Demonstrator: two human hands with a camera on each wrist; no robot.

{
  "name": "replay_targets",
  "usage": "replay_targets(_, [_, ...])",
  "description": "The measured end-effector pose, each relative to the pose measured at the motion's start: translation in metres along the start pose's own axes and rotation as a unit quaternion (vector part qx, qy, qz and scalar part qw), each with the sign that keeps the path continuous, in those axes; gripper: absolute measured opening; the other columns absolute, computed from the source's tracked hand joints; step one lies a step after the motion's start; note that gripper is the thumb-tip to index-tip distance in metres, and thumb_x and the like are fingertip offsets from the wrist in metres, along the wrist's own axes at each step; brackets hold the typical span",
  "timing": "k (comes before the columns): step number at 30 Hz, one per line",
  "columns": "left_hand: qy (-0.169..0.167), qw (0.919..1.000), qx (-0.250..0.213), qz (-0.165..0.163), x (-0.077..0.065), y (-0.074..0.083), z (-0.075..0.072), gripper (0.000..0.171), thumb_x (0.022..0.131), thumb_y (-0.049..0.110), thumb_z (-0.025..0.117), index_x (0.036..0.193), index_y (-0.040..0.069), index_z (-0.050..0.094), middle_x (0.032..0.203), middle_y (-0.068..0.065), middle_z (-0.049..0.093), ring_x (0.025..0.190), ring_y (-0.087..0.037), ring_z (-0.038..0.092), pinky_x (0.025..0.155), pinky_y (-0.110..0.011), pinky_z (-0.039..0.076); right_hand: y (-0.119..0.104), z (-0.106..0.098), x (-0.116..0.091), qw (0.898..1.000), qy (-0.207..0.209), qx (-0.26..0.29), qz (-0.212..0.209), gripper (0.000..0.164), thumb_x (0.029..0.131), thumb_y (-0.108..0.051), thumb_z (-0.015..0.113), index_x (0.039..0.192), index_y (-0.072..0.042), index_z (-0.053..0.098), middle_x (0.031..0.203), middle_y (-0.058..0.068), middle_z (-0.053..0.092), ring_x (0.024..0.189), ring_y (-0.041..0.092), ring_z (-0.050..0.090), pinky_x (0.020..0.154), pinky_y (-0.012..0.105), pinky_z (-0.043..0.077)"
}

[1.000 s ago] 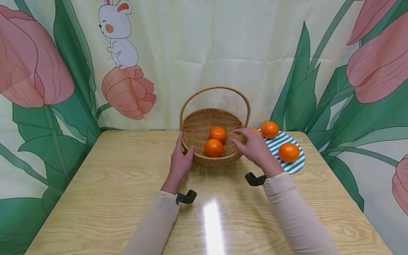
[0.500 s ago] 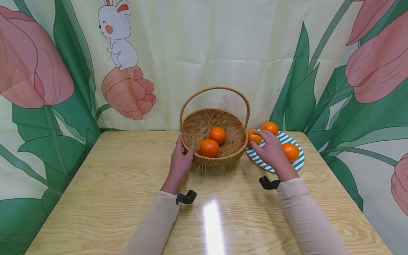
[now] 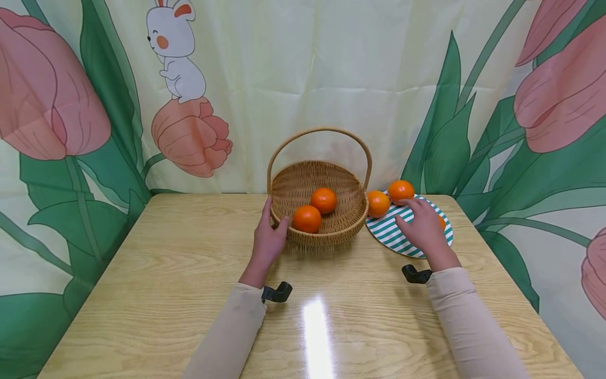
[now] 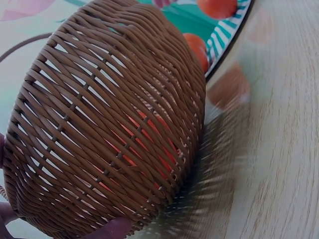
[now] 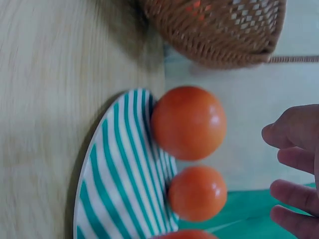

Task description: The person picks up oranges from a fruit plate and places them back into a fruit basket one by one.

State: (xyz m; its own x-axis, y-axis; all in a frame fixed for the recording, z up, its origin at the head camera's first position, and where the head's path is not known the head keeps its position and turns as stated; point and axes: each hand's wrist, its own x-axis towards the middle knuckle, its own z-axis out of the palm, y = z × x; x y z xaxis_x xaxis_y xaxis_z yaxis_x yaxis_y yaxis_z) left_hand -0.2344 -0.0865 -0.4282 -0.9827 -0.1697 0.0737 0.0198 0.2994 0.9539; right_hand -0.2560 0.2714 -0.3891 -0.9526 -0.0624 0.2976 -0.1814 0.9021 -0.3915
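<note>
At round tan wicker basket (image 3: 298,189): left hand (image 3: 268,241) grasping its rim
Over round teal-striped white plate (image 3: 389,230): right hand (image 3: 423,226) released

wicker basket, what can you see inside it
Inside the wicker basket, a front orange fruit partly covers a rear orange fruit. Whatever lies directly beneath the two cannot be seen.

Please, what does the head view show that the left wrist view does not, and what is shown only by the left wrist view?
Only the head view shows the rabbit, both sleeves and a clear look inside the basket, with two oranges in it.

Only the left wrist view shows the weave close up, with orange colour visible through its gaps.

Both show the left hand at the basket, the table, and the plate with oranges on it.
</note>
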Motion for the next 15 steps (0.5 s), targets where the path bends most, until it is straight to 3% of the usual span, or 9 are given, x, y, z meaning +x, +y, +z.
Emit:
replay_targets(6, [0.001, 1.0000, 0.001, 0.001, 0.000, 0.000, 0.000, 0.072, 0.095, 0.038, 0.056, 0.154, 0.041, 0.014, 0.155, -0.012, 0.034, 0.134, -0.031, 0.045, 0.105, -0.051, 0.042, 0.017, -0.001, -0.001, 0.999, -0.012, -0.022, 0.027, 0.050, 0.091, -0.021, 0.060, 0.134, 0.002, 0.051, 0.133, 0.030, 0.045, 0.108, 0.047, 0.046, 0.096, 0.063, 0.040])
replay_targets(9, [0.001, 1.0000, -0.001, 0.001, 0.000, 0.000, 0.000, 0.072, 0.095, 0.037, 0.056, 0.155, 0.039, 0.014, 0.155, -0.012, 0.035, 0.132, -0.031, 0.047, 0.103, -0.050, 0.044, 0.027, 0.001, -0.001, 0.998, -0.026, -0.033, 0.047, 0.052, 0.090, -0.021, 0.061, 0.135, 0.002, 0.049, 0.137, 0.032, 0.041, 0.120, 0.050, 0.039, 0.101, 0.066, 0.035])
replay_targets(15, [0.001, 1.0000, 0.001, 0.000, 0.000, 0.001, 0.001, 0.073, 0.095, 0.038, 0.056, 0.155, 0.036, 0.014, 0.155, -0.012, 0.035, 0.130, -0.032, 0.050, 0.099, -0.050, 0.046, 0.044, 0.005, -0.001, 0.995, -0.042, -0.053, 0.076, 0.056, 0.088, -0.022, 0.061, 0.136, 0.003, 0.047, 0.142, 0.034, 0.034, 0.126, 0.052, 0.031, 0.103, 0.068, 0.029])
